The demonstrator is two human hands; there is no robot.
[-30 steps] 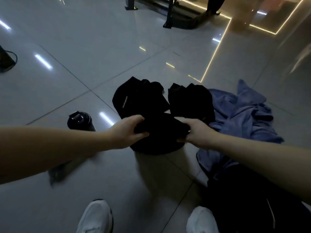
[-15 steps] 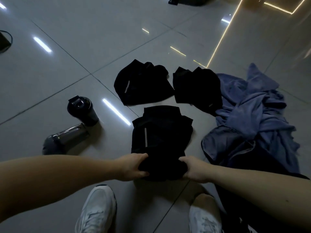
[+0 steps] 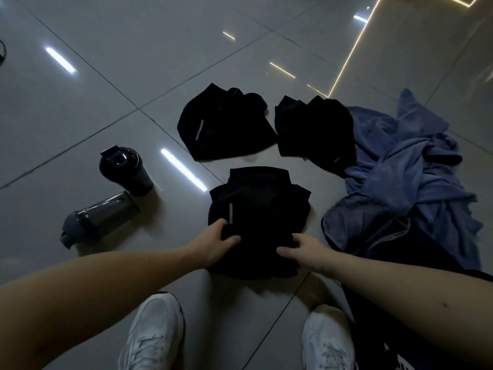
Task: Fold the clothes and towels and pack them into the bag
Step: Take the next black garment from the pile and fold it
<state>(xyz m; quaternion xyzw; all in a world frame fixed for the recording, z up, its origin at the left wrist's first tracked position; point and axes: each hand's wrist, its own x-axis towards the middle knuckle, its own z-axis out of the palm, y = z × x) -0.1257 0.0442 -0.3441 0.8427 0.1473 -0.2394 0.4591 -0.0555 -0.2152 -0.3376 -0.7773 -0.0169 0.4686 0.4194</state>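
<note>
A black garment (image 3: 262,206) with a grey stripe lies flat on the tiled floor just ahead of my feet. My left hand (image 3: 216,243) grips its near left edge, thumb over the cloth. My right hand (image 3: 304,249) holds the near right edge, fingers curled into the fabric. Two more folded black garments lie beyond it, one at the left (image 3: 226,124) and one at the right (image 3: 316,132). A crumpled blue towel (image 3: 408,161) lies heaped at the right, over a dark bag (image 3: 373,236) whose opening shows beneath it.
Two dark bottles are on the floor at the left: one upright (image 3: 125,169), one lying on its side (image 3: 98,218). My white shoes (image 3: 154,335) sit at the bottom edge. Glossy grey tiles reflect ceiling lights.
Both hands pulled the black garment back toward my feet and laid it flat on the floor. The view tilted down, and both hands shifted their hold on the near edge.
</note>
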